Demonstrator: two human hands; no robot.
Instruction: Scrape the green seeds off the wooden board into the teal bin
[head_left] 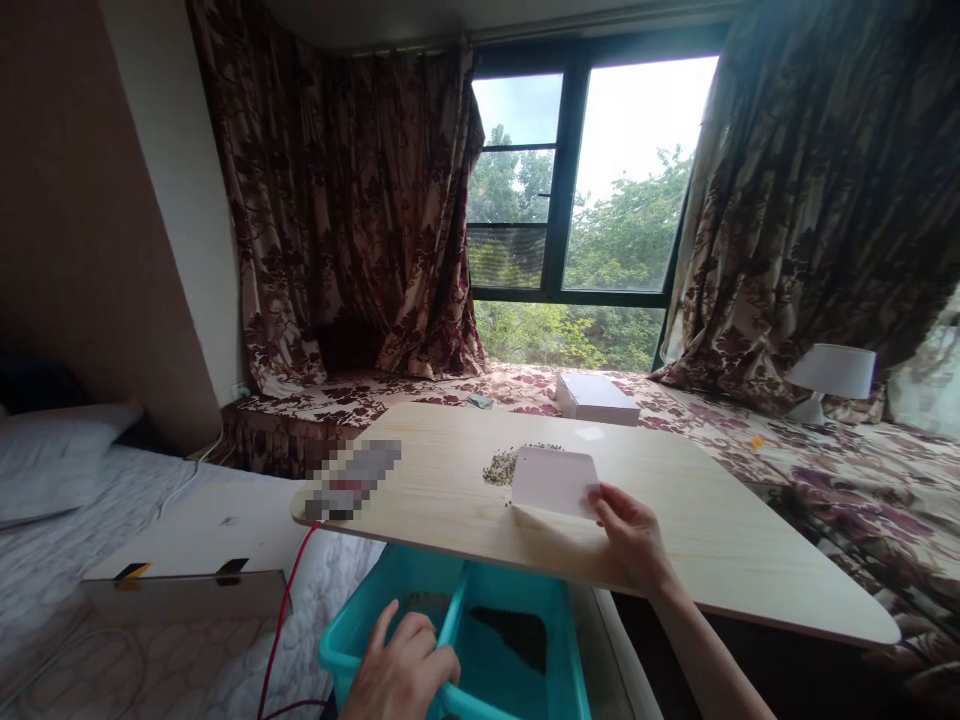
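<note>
The right hand (631,530) is pinching a white card (555,480) beside grains (498,468) on the counter (697,510); the left hand (405,665) is half-curling over the bin divider (454,607), its grip unclear.

Left hand (403,662), right hand (630,532), forearm (709,640) (all bare)

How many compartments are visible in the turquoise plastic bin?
2: the left compartment, partly behind the left hand, and the right compartment, holding dark material. The frame cuts the bin; more may be hidden.

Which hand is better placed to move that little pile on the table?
Likely your right hand: it holds the white card by the pile; your left hand is at the teal bin.
</note>
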